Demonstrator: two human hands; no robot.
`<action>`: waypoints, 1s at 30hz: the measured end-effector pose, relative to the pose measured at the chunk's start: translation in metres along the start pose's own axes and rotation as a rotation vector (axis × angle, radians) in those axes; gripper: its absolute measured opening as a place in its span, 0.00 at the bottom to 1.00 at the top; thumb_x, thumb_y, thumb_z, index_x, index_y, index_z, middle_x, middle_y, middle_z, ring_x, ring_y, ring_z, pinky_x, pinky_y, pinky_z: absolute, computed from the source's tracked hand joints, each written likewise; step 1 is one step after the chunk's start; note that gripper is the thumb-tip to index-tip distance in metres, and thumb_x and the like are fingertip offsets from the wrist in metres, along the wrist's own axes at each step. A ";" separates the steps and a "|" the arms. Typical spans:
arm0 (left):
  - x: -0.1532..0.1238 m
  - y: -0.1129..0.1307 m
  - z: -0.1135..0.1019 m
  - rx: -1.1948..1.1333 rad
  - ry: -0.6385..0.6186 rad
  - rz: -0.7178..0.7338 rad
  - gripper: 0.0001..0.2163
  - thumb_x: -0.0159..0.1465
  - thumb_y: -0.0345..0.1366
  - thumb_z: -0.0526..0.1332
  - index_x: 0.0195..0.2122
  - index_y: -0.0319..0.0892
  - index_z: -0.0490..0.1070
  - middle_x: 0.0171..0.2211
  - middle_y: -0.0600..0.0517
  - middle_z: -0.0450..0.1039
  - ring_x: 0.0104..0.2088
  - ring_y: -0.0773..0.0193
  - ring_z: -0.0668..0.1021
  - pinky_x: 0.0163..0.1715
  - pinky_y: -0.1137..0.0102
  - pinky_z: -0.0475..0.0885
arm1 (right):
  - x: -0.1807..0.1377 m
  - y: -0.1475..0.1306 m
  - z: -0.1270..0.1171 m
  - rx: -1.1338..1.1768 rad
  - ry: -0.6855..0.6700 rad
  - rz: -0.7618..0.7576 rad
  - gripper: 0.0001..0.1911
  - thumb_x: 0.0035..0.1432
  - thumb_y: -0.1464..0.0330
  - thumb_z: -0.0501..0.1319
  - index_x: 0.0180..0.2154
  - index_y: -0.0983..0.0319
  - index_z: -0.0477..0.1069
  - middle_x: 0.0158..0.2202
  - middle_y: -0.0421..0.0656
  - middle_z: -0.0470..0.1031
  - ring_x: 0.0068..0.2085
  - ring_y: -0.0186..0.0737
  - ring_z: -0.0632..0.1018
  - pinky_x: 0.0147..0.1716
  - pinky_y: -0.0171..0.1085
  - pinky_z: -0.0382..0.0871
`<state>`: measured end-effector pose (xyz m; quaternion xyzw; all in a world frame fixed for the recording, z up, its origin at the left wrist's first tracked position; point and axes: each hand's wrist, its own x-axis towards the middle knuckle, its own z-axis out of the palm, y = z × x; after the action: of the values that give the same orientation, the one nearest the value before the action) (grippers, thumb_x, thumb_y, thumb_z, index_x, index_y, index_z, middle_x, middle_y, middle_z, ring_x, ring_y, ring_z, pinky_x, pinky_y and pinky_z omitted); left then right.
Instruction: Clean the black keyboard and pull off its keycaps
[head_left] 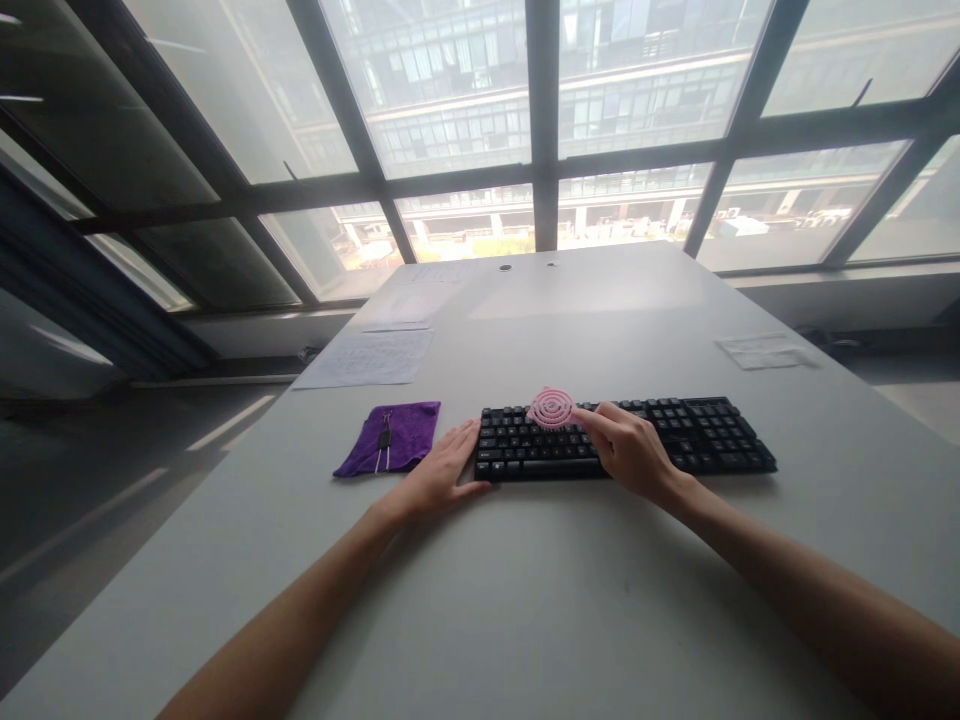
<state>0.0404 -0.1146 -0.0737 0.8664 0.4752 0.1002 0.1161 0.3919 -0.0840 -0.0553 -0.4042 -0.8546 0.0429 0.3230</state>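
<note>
A black keyboard (555,468) lies on the white table in front of me, its long side facing me. My left hand (446,465) rests at its left end, fingers stretched out and thumb along the front corner. Closed around the handle of a round pink brush (553,408) is my right hand (634,450). The brush head, marked with concentric rings, is over the upper left keys; its underside is mostly hidden. Left of my left hand is a folded purple cloth (420,425). On it sits a small wire tool with a black middle (385,439), resembling a keycap puller.
Sheets of paper (364,358) lie along the table's left side, farther back. A flat clear plastic bag (765,351) is near the right edge. Two small round fittings (505,268) show at the far end. Large framed windows (544,120) stand beyond the table (540,600).
</note>
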 end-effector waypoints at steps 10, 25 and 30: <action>0.000 0.003 -0.002 -0.004 0.010 -0.003 0.44 0.65 0.53 0.62 0.73 0.37 0.42 0.71 0.35 0.47 0.71 0.43 0.54 0.69 0.49 0.52 | -0.001 -0.004 0.000 -0.049 0.014 0.030 0.17 0.71 0.69 0.52 0.54 0.58 0.75 0.32 0.43 0.71 0.31 0.36 0.69 0.28 0.33 0.56; -0.001 0.000 0.000 -0.018 0.009 0.000 0.44 0.65 0.53 0.62 0.73 0.37 0.42 0.71 0.35 0.46 0.71 0.42 0.53 0.69 0.48 0.51 | -0.001 -0.002 0.000 0.044 0.028 -0.032 0.17 0.71 0.70 0.51 0.54 0.58 0.75 0.32 0.43 0.71 0.30 0.35 0.69 0.29 0.32 0.58; 0.000 0.001 -0.001 -0.002 -0.018 -0.010 0.44 0.66 0.54 0.61 0.73 0.35 0.41 0.72 0.35 0.45 0.71 0.44 0.51 0.70 0.49 0.50 | -0.001 -0.004 0.000 0.107 -0.038 -0.123 0.17 0.71 0.70 0.51 0.53 0.58 0.75 0.31 0.42 0.69 0.29 0.34 0.67 0.29 0.32 0.57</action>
<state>0.0410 -0.1154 -0.0724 0.8646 0.4786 0.0924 0.1217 0.3901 -0.0879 -0.0545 -0.3321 -0.8804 0.0764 0.3299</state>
